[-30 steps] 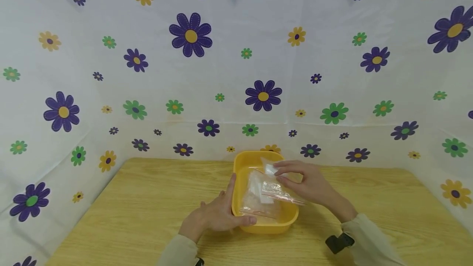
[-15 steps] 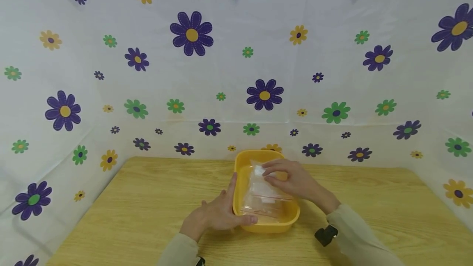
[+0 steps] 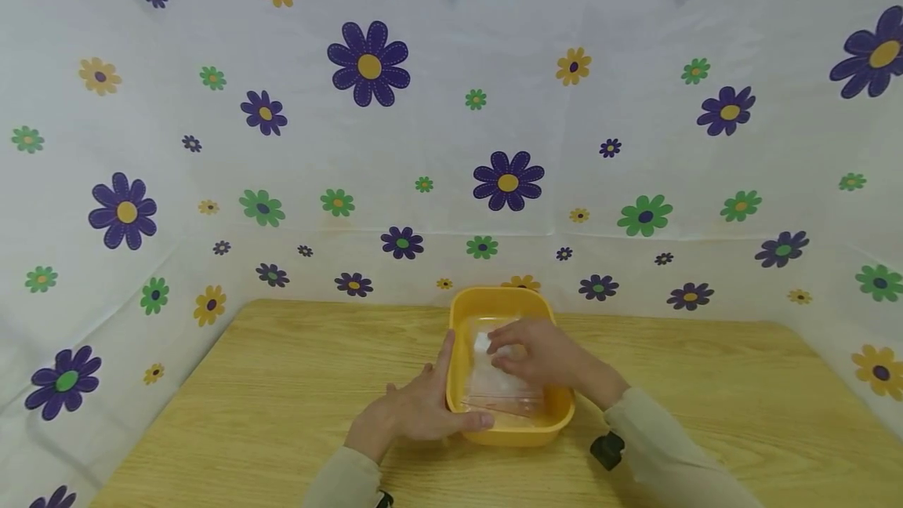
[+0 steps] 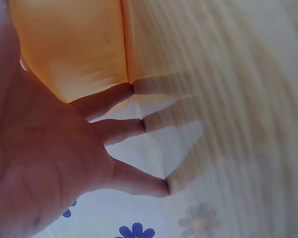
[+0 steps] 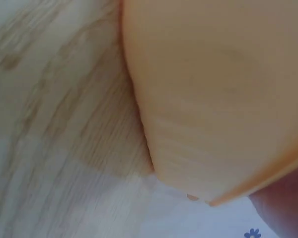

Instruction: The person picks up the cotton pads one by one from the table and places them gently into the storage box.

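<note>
A yellow plastic tub (image 3: 499,302) stands on the table with clear zip bags (image 3: 490,382) in it, red lines along their seals. My left hand (image 3: 405,411) lies against the tub's left side, its thumb over the front rim. In the left wrist view that hand (image 4: 49,158) has straight, spread fingers whose tips meet the tabletop. My right hand (image 3: 542,353) reaches into the tub and pinches the top zip bag near its white patch (image 3: 483,342). The right wrist view shows the tub's outer wall (image 5: 203,99), which hides the fingertips.
The wood-grain table (image 3: 296,382) spreads out on both sides of the tub. A white curtain (image 3: 437,132) with printed flowers closes off the back and sides, close behind the tub's far end.
My right hand has moved left and down into the tub with the zip bag, which now lies over the other bagged contents. My left hand has stayed at the tub's side.
</note>
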{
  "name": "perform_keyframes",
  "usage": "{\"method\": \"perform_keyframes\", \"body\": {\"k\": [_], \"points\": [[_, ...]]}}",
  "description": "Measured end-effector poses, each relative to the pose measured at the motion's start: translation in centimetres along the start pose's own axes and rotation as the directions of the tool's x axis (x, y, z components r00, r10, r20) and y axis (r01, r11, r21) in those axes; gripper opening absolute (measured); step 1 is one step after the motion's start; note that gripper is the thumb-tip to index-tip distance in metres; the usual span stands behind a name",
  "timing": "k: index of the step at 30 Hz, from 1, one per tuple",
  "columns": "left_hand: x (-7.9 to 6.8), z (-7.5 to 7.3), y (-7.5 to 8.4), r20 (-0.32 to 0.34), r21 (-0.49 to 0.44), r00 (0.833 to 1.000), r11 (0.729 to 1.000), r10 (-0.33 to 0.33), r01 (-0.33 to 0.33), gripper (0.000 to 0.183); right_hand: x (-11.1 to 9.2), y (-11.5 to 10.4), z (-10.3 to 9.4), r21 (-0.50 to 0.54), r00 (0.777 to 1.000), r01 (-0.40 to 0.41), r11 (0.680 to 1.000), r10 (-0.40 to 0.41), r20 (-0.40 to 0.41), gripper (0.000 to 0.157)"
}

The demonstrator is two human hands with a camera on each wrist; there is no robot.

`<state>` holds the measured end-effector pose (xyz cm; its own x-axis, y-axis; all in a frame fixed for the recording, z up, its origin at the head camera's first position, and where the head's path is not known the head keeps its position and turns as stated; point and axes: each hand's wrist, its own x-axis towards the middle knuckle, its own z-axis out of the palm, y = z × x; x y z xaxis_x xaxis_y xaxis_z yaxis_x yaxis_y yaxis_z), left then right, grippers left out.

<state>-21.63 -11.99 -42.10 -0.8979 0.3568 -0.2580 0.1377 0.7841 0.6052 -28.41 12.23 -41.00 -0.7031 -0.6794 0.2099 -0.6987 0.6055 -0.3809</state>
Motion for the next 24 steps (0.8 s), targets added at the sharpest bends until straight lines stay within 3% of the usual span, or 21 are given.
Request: {"method": "perform_keyframes", "body": {"k": [5,10,19,24], "points": [[0.0,0.1,0.1,0.004,-0.003,1.0,1.0,0.001,-0.001,0.132,0.1,-0.3,0.1,-0.038,0.99,-0.046,0.998,0.051,0.133,0.032],[-0.1,0.2,0.1,-0.001,0.011,1.0,1.0,-0.01,0.01,0.132,-0.1,-0.5,0.0,-0.071,0.988,-0.043,0.997,0.053,0.145,0.038],[-0.3,0.6,-0.2,-0.021,-0.001,1.0,1.0,0.007,-0.007,0.131,-2.0,-0.6,-1.1,-0.127,1.0,0.001,0.992,0.001,0.02,0.041],[-0.9,0.6,-0.9,-0.086,-0.058,0.995,0.997,0.054,-0.059,0.125,-3.9,-0.5,-1.8,-0.131,0.996,-0.016,0.991,0.005,-0.086,0.044]]}}
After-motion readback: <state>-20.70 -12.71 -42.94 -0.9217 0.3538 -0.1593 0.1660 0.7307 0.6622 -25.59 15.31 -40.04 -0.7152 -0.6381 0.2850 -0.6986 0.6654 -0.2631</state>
